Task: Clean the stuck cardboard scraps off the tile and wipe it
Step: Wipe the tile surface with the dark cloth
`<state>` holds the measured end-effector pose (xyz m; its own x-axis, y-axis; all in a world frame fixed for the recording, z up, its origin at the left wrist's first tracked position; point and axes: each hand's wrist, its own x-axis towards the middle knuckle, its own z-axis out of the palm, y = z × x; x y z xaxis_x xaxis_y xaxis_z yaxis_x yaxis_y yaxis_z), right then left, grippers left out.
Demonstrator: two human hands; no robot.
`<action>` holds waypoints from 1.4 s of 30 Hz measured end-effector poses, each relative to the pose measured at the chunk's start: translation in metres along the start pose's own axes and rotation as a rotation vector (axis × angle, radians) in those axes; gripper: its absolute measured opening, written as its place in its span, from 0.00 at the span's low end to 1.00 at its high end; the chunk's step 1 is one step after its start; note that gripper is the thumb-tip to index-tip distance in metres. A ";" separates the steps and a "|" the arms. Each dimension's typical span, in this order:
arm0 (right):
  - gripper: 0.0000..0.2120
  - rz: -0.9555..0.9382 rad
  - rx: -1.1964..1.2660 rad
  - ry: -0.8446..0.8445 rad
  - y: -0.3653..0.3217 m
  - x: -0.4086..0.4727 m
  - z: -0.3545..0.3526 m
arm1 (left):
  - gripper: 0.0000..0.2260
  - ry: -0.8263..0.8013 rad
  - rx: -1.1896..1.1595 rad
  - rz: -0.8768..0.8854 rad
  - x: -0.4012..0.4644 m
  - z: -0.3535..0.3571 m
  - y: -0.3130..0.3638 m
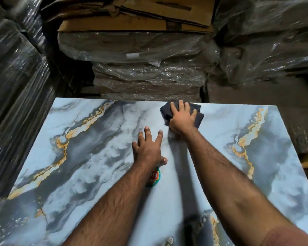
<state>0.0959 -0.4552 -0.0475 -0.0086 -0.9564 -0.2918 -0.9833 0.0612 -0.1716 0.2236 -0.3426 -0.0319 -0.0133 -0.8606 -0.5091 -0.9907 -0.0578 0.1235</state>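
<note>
Head view: right hand presses cloth on tile.

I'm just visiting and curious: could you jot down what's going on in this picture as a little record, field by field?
Setting: storage space with plastic-wrapped stacks and flattened cardboard behind the work area
Work surface: large glossy marbled tile, blue-grey with gold veins
Right hand: flat on a dark cloth, pressing it to the tile near the far edge
Left hand: fingers spread, resting on the tile
Other item: small green and red object on the tile, partly hidden under the left wrist; what it is cannot be told
Cardboard scraps: none clearly visible on the tile
</note>
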 end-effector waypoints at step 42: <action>0.38 -0.156 -0.121 -0.011 -0.030 -0.144 0.062 | 0.52 0.059 0.087 0.071 -0.062 0.032 -0.067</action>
<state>0.1379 -0.3012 -0.0585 0.1468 -0.9484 -0.2811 -0.9873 -0.1228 -0.1010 0.2864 -0.2690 -0.0354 -0.0784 -0.8895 -0.4501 -0.9956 0.0465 0.0815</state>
